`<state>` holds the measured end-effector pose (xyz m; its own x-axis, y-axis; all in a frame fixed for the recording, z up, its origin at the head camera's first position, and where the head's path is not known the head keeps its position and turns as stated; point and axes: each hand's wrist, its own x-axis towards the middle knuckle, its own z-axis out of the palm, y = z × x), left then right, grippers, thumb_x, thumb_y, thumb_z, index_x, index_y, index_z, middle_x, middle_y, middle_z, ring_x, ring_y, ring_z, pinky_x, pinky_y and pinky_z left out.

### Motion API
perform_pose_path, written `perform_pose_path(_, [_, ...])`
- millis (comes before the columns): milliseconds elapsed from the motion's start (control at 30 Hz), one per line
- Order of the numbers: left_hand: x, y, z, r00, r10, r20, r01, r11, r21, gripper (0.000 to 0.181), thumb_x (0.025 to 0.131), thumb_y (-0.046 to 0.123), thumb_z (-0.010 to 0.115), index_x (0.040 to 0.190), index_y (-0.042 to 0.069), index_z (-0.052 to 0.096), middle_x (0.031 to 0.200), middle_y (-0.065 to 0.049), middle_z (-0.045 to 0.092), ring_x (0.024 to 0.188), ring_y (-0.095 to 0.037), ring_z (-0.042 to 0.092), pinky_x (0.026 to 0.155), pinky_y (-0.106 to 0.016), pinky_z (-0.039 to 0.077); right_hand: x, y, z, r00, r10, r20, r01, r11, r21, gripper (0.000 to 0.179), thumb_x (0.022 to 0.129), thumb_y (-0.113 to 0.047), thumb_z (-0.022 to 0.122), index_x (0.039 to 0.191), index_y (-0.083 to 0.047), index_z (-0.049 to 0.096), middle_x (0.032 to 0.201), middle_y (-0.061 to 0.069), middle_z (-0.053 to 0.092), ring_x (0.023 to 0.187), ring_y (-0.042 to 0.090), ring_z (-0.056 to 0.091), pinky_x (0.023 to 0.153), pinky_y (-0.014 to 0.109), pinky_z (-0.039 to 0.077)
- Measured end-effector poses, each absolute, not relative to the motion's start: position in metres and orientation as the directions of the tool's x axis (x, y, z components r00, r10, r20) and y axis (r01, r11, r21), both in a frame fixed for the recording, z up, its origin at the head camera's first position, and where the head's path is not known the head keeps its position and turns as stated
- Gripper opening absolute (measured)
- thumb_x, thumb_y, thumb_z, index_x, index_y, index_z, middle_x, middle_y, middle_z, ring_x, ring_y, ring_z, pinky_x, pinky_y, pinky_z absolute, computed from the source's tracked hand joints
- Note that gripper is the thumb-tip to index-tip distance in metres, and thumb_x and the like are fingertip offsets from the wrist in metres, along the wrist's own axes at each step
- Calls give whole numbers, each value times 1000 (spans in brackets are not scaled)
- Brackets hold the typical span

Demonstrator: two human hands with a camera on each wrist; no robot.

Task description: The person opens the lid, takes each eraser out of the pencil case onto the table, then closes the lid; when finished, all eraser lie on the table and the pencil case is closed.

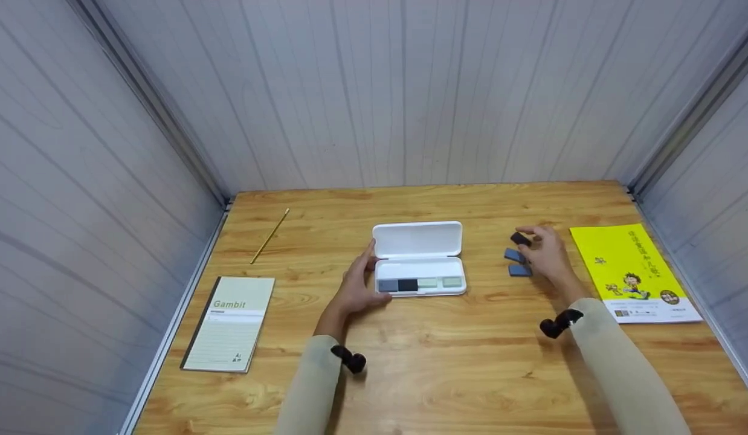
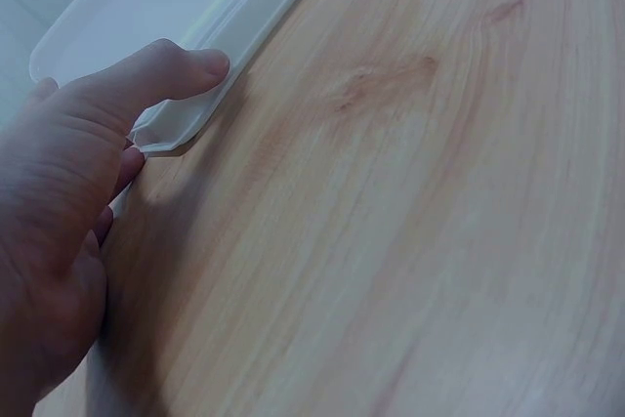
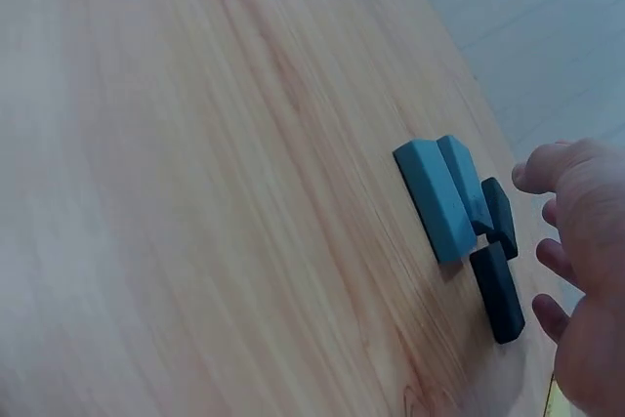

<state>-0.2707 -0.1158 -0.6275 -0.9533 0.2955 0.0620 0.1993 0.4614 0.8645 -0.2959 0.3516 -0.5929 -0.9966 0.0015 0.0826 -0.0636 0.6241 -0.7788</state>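
Observation:
A white pencil case (image 1: 419, 267) lies with its lid up on the table. In it sit a grey-blue eraser (image 1: 388, 286), a black eraser (image 1: 408, 285) and pale green ones (image 1: 452, 282). My left hand (image 1: 357, 284) holds the case's left end, thumb (image 2: 205, 67) at the front rim and fingers round the side. My right hand (image 1: 546, 257) hovers with loosely bent, spread fingers beside loose erasers. Two are blue (image 3: 437, 200) (image 3: 464, 183) and two black (image 3: 498, 292) (image 3: 499, 217). The right wrist view shows a gap between fingers and erasers.
A yellow book (image 1: 634, 272) lies right of my right hand. At the left are a Gambit notebook (image 1: 229, 326) and, behind it, a thin pencil (image 1: 269, 236). Pale panel walls (image 1: 374, 90) enclose the wooden table (image 1: 446, 362) at the back and sides.

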Motion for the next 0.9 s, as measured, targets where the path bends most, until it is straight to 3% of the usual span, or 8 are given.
perform_pose_path(67, [-271, -115, -628, -955, 291, 52, 188, 462, 867, 137, 74, 18, 103, 183, 21, 19, 150, -12, 65, 141, -29, 54, 126, -58, 27, -294, 349, -591, -995, -17, 102, -91, 627, -774, 43, 108, -3, 69, 151, 3, 65, 152, 33, 56, 140, 53, 53, 120, 67, 44])
perform_pose_path(200, [-272, -116, -629, -955, 291, 50, 187, 465, 865, 138, 74, 17, 103, 183, 22, 19, 150, -13, 65, 141, -30, 54, 127, -60, 27, -289, 343, -591, -987, -56, 153, -154, 633, -759, 42, 106, -3, 72, 148, 4, 68, 145, 32, 59, 133, 50, 58, 105, 34, 52])
perform_pose_path(300, [-272, -117, -630, -954, 294, 56, 195, 468, 862, 138, 74, 17, 103, 183, 22, 19, 151, -13, 65, 141, -31, 55, 129, -60, 27, -284, 336, -591, -981, -83, 178, -189, 648, -738, 41, 105, -3, 73, 146, 2, 70, 140, 31, 62, 130, 48, 61, 97, 27, 48])
perform_pose_path(433, [-270, -116, -628, -953, 297, 55, 192, 457, 868, 137, 75, 16, 102, 183, 21, 17, 152, -15, 63, 143, -32, 55, 134, -58, 30, -279, 323, -590, -973, -119, 200, -227, 669, -708, 40, 104, -2, 74, 143, 0, 72, 138, 32, 66, 132, 51, 60, 107, 58, 50])
perform_pose_path(500, [-269, -116, -628, -954, 297, 53, 189, 450, 873, 137, 76, 15, 102, 183, 21, 17, 152, -16, 63, 144, -33, 55, 135, -57, 32, -277, 317, -590, -967, -144, 208, -250, 675, -694, 40, 102, -1, 75, 142, -1, 73, 139, 31, 67, 133, 52, 59, 111, 66, 48])
perform_pose_path(733, [-270, -115, -631, -954, 293, 63, 200, 464, 863, 138, 75, 16, 102, 183, 20, 16, 151, -15, 63, 143, -32, 55, 135, -59, 29, -269, 293, -593, -941, -238, 239, -337, 675, -656, 39, 99, 1, 80, 137, 2, 75, 135, 27, 72, 127, 50, 65, 109, 64, 52])
perform_pose_path(900, [-271, -116, -632, -951, 300, 81, 217, 455, 863, 138, 75, 15, 102, 183, 19, 17, 150, -16, 64, 141, -32, 56, 134, -57, 33, -260, 275, -594, -925, -309, 221, -376, 656, -654, 39, 100, 0, 80, 139, 1, 74, 137, 25, 73, 128, 48, 68, 109, 65, 56])
